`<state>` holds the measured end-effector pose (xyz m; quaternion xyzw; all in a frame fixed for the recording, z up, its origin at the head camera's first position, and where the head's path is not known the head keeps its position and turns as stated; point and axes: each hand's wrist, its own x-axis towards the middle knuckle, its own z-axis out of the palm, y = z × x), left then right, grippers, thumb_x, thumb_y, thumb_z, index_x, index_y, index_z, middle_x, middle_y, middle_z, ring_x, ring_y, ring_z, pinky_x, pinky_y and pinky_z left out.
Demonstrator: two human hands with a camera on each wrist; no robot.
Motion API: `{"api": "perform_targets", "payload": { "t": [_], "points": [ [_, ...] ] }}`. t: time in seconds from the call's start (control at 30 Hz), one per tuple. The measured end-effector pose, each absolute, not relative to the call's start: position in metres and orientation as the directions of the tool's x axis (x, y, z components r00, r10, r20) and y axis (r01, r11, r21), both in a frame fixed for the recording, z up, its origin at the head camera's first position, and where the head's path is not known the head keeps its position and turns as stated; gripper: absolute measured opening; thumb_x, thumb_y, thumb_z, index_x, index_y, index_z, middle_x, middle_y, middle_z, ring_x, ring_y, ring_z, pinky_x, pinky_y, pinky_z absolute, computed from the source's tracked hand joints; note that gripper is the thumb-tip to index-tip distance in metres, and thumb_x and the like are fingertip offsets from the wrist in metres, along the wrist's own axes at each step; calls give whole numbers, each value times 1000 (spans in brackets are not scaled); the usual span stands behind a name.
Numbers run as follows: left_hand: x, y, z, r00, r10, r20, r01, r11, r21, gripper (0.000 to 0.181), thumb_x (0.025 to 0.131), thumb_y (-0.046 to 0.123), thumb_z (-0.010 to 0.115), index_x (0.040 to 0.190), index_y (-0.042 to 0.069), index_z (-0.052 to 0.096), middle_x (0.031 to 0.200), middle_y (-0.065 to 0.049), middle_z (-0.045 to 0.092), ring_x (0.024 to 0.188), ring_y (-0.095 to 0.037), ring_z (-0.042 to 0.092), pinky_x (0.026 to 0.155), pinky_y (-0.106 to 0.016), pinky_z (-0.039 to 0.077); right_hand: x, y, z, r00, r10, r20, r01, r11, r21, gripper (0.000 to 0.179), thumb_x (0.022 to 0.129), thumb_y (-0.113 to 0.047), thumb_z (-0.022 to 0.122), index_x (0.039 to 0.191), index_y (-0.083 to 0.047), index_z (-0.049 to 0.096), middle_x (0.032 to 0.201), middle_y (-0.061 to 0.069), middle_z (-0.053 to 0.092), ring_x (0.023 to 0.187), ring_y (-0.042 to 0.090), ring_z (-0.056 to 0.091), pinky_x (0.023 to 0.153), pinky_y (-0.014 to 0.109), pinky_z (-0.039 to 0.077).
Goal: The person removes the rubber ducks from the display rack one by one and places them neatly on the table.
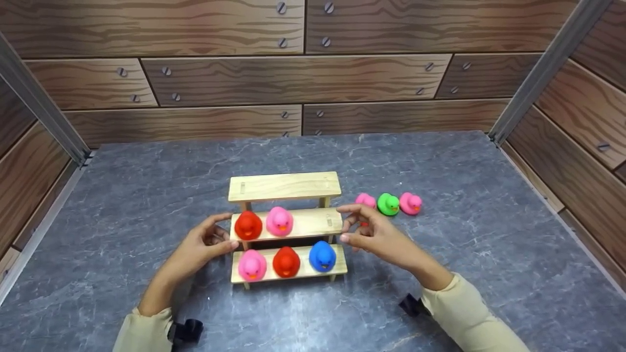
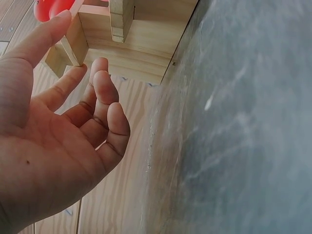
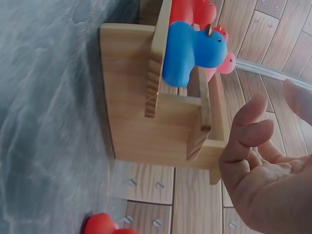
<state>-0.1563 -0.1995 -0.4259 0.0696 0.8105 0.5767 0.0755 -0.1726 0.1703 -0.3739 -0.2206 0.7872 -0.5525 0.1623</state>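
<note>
A three-tier wooden stand (image 1: 284, 186) faces me, with toy ducks on its lower two shelves. On the middle shelf sit a red duck (image 1: 248, 226) and a pink duck (image 1: 279, 221). The bottom shelf carries a pink duck (image 1: 252, 265), a red duck (image 1: 286, 262) and a blue duck (image 1: 322, 256). My left hand (image 1: 208, 238) holds the stand's left side, thumb and index fingertips at the middle shelf's end; its other fingers are bent and free. Beside the stand's right end is my right hand (image 1: 379, 237), empty, thumb and fingers apart in the right wrist view.
Right of the stand, on the grey marbled table (image 1: 489, 234), are a pink duck (image 1: 366, 200), a green duck (image 1: 388, 204) and another pink duck (image 1: 411, 203). Something red (image 3: 100, 224) shows low in the right wrist view. Wood-patterned walls (image 1: 293, 80) enclose the table.
</note>
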Motion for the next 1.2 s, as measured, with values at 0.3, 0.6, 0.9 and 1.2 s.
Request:
{"api": "perform_targets", "payload": {
  "t": [0.3,0.6,0.9,1.2],
  "points": [
    [-156,-200,-426,-974,225,-15,58,314,948,65,85,12,72,140,-3,41,91,-7,60,73,-10,54,68,-20,45,-173,152,-370,-830,-554,61,-229,240,-943,56,89,-13,69,136,3,43,100,7,53,71,6,56,67,19,47],
    [-156,-200,-427,-979,204,-24,46,334,941,63,85,12,73,140,0,44,91,-9,61,74,-12,53,68,-20,44,-176,132,-376,-847,-522,102,-255,231,-939,50,87,-8,68,132,3,48,97,7,53,83,10,54,74,19,46],
    [-158,-199,-427,-979,203,-29,42,337,941,64,85,12,73,140,1,44,92,-9,61,74,-11,53,67,-20,44,-181,120,-376,-868,-490,78,-228,254,-940,48,87,-12,70,129,1,51,94,3,52,80,14,50,71,19,42],
    [-156,-200,-426,-977,208,-40,33,335,942,64,86,15,72,141,2,42,94,-9,60,75,-12,53,68,-21,44,-182,106,-372,-869,-494,23,-207,323,-924,49,85,-16,72,128,-3,51,91,2,50,78,15,48,70,20,41]
  ]
}}
